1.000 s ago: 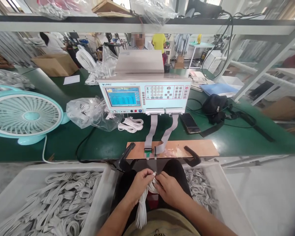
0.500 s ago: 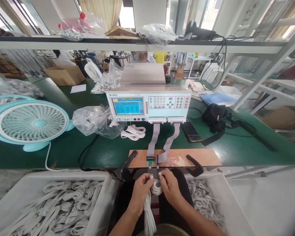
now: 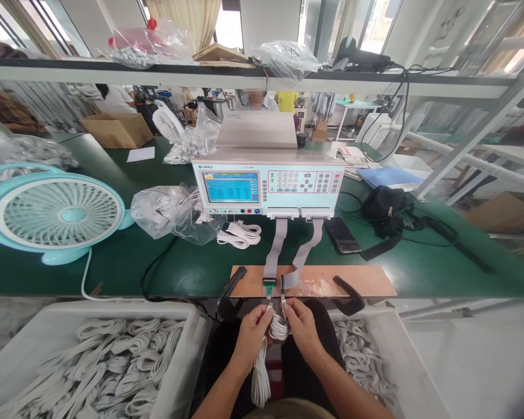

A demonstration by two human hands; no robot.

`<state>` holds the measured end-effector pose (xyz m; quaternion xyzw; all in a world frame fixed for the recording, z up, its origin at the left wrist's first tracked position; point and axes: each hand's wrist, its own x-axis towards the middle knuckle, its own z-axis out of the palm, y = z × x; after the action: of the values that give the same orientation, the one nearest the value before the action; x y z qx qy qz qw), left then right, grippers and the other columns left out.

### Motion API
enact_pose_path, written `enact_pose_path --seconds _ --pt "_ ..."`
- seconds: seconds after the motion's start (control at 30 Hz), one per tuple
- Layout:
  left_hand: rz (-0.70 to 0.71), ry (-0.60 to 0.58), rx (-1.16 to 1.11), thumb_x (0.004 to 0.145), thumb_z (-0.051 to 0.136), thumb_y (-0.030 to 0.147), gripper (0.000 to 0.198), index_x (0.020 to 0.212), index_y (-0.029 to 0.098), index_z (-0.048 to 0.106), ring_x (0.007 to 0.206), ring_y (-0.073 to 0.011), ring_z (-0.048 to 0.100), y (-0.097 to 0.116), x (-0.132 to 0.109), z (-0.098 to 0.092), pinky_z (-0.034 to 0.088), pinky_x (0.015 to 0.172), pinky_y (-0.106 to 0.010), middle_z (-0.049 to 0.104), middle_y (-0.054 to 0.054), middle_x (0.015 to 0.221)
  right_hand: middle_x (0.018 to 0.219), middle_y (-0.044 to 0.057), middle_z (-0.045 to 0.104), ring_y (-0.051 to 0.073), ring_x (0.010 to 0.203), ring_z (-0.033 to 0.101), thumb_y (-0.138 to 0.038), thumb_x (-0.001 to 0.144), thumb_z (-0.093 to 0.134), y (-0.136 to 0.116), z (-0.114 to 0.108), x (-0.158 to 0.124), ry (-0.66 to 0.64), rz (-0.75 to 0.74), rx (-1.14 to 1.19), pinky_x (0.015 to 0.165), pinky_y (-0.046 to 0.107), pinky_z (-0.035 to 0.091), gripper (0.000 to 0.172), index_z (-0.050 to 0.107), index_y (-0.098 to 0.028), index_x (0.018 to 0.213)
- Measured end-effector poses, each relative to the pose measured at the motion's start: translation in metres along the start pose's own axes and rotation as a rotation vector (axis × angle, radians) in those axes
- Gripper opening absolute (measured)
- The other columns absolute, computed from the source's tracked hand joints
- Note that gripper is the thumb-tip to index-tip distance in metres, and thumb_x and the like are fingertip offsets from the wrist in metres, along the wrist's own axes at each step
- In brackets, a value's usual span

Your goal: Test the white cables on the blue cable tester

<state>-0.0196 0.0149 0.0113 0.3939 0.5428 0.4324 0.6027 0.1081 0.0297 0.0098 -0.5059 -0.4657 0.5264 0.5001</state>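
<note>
My left hand [image 3: 252, 333] pinches one plug of a coiled white cable [image 3: 278, 329], just below the green connector board [image 3: 268, 289] on the left ribbon cable [image 3: 275, 250]. With closed fingertips my right hand [image 3: 303, 327] grips the other plug, which meets the dark connector [image 3: 282, 283] on the right ribbon cable [image 3: 305, 250]; whether it is fully in cannot be made out. A second white cable bundle [image 3: 261, 378] hangs beneath my left hand. Both ribbons run up to the tester [image 3: 303, 201], whose screen is lit blue.
White bins [image 3: 192, 331] of coiled cables flank my legs. A wooden strip [image 3: 371, 280] with black clamp handles [image 3: 349, 295] lies along the bench edge. A turquoise fan [image 3: 72, 215] stands left; a phone [image 3: 343, 235] and black pouch [image 3: 379, 203] lie right. A person sits beyond the tester.
Both hands have moved slightly up towards the ribbon connectors. The right plug, apart before, now meets its connector. The hanging bundle has shifted up, and the camera view has shifted a little.
</note>
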Motion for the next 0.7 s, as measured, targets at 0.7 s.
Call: enact_pose_path --seconds 0.7 --pt "0.033 -0.036 0.049 0.074 0.055 0.034 0.024 0.061 0.014 0.056 0.038 -0.0079 0.045 -0.002 0.022 -0.014 0.033 0.040 -0.018 0.046 0.006 0.047 0.051 -0.003 0.054 0.010 0.046 0.042 -0.041 0.065 0.068 -0.012 0.012 0.002 0.041 0.239 0.361 0.047 0.022 0.032 0.027 0.059 -0.015 0.062"
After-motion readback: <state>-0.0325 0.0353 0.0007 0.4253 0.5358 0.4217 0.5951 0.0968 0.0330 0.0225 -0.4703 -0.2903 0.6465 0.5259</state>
